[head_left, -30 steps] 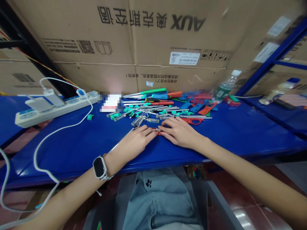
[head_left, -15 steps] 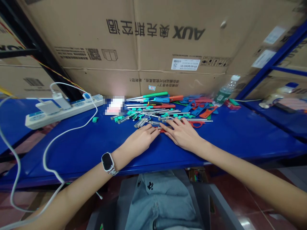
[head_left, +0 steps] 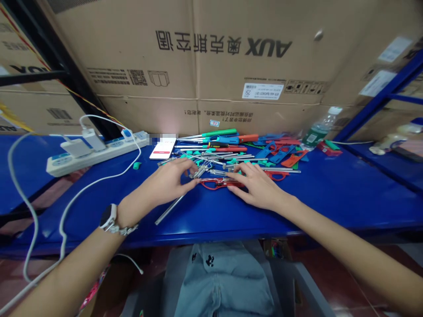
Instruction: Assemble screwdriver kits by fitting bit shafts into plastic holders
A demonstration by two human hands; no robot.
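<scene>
My left hand (head_left: 170, 179) hovers over the near side of the pile. Its thumb and fingers are apart, close to small clear lighter tanks (head_left: 198, 171), and nothing shows in its grasp. A metal tube (head_left: 170, 209) lies slantwise just below that hand. With fingers above and thumb below, my right hand (head_left: 256, 185) grips a red lighter casing (head_left: 211, 184), which lies flat on the blue table (head_left: 205, 215). A clear tank and thin wires are seen along the casing; its right part is hidden under my fingers. Small green parts (head_left: 187, 154) lie behind both hands.
Long-nosed lighters (head_left: 220, 132), a screwdriver (head_left: 216, 144) and blue and red casings (head_left: 280, 152) lie behind the hands. A phone (head_left: 163, 148) and a white power strip (head_left: 99, 152) stand left, a bottle (head_left: 319, 130) right. Cardboard boxes (head_left: 214, 66) wall the back.
My left hand has moved left, away from the right hand, and its fingers have opened. The red casing and the slanted metal tube now show. The right hand has stayed nearly in place.
</scene>
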